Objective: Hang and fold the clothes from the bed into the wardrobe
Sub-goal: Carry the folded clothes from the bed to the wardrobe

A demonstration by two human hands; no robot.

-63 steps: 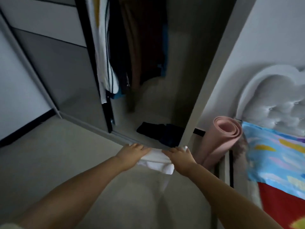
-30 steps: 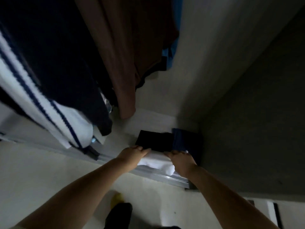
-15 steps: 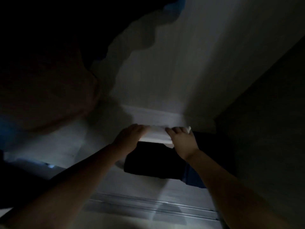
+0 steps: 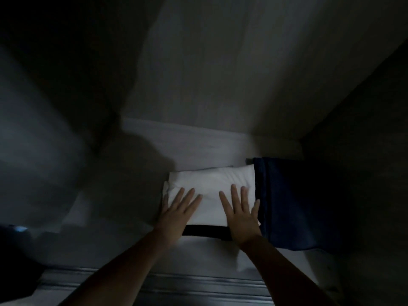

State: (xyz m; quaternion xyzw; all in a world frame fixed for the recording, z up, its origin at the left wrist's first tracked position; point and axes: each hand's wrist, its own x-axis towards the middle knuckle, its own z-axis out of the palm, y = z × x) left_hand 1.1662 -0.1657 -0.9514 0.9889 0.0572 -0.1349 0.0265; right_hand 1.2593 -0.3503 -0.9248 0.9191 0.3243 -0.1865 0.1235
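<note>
Nearest the camera, a ribbed grey metal sliding-door track [image 4: 198, 286] runs across the bottom of the view and marks the front edge of the pale wardrobe floor [image 4: 205, 149]. Both bare forearms reach over it into the dim interior.

The left hand [image 4: 176, 215] lies flat with fingers straight and slightly spread, its fingertips on the near left part of a folded white cloth garment [image 4: 209, 191]. The right hand [image 4: 241, 214] is flat as well, fingers straight and fanned, resting on the garment's near right part; its little finger lies by the right edge. Neither hand curls round or pinches anything.

The white garment lies on a folded black garment [image 4: 205, 233], whose front edge shows as a dark strip between the wrists. The white piece's left edge overhangs slightly into shadow. Its right edge touches a folded dark blue garment [image 4: 293, 202], which fills the floor out to the dark right side panel [image 4: 364, 133].

To the left of the stack the floor is bare but deeply shadowed, with blurred dark hanging clothes [image 4: 39, 151] crowding in from that side. Behind the white garment a strip of bare floor stays open up to the pale back panel [image 4: 220, 62], which rises above.
</note>
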